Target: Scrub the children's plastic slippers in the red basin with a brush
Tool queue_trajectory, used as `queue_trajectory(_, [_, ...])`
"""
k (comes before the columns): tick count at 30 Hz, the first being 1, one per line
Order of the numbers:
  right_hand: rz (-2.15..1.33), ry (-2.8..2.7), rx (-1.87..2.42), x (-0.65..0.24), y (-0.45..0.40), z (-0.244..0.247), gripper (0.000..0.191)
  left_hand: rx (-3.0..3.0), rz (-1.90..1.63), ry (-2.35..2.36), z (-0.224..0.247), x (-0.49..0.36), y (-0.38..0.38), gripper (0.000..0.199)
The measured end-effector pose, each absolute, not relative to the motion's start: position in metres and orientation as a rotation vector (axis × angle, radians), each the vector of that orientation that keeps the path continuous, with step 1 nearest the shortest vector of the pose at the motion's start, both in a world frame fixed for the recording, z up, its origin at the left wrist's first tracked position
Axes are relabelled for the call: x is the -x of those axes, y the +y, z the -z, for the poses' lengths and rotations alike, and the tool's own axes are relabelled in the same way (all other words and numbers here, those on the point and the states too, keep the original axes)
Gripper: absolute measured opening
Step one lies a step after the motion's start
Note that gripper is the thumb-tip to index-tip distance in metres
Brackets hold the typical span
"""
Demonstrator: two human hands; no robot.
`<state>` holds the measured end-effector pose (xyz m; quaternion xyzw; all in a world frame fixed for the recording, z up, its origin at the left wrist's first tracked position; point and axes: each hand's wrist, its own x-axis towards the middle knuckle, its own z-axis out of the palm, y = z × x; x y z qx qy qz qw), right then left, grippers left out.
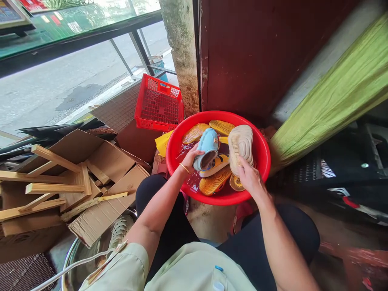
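Observation:
A light blue clog (209, 141) is in my left hand (190, 158), tilted so its opening faces me, above the red basin (264, 155). My right hand (250, 178) grips a cream shoe (241, 143) with its ridged sole turned up; the fingers beneath are hidden. Several yellow shoes lie in the basin's water, among them a sole-up yellow shoe (214, 182) below the clog and a yellow shoe (195, 133) at the far left side. A yellow strip between the two held shoes is too covered to identify.
Behind the basin stands a red plastic crate (160, 103). To the left are a wooden stool (74, 182) on its side, cardboard (106, 202) and a metal bowl (68, 258) holding a pale clog (121, 230). A green curtain (330, 97) hangs at right, beside a dark red door (257, 52).

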<state>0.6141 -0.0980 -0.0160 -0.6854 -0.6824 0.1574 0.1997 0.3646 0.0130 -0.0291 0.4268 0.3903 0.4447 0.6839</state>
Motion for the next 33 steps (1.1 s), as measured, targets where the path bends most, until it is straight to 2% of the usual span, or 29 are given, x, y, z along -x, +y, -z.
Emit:
queue_trajectory(3, [-0.391,-2.015,1.893,-0.603,-0.102,0.014,0.055,-0.937,-0.898,0.916,0.043,-0.371,0.007,0.082])
queue_trajectory(6, [-0.416,-2.151,2.071,-0.584,-0.101,0.014,0.058,-0.962,-0.841,0.942,0.053,-0.376,0.002,0.078])
queue_trajectory(9, [-0.381,-2.090,2.245,-0.578,-0.090,0.013,0.061,-0.922,-0.827,0.948,0.054,-0.380,-0.003,0.080])
queue_trajectory(12, [-0.390,-2.016,2.245,-0.582,-0.080,0.014,0.059,-0.819,-0.810,0.925,0.049,-0.380,-0.007,0.080])
queue_trajectory(19, [-0.612,-2.191,1.961,-0.569,-0.110,0.016,0.054,-0.491,-0.918,0.941,0.054,-0.371,-0.001,0.050])
queue_trajectory(23, [-0.748,-2.290,1.821,-0.573,-0.138,0.011,0.051,-0.500,-1.000,0.987,0.059,-0.372,0.010,0.054])
queue_trajectory(26, [-0.794,-2.282,1.793,-0.572,-0.141,0.014,0.056,-0.584,-1.056,1.024,0.060,-0.380,0.014,0.062])
queue_trajectory(29, [-0.830,-2.238,1.808,-0.563,-0.124,0.018,0.059,-0.747,-1.107,1.007,0.058,-0.391,0.009,0.066])
queue_trajectory(33, [-0.965,-1.989,1.911,-0.554,-0.086,0.020,0.052,-1.012,-1.118,1.030,0.055,-0.404,-0.007,0.070])
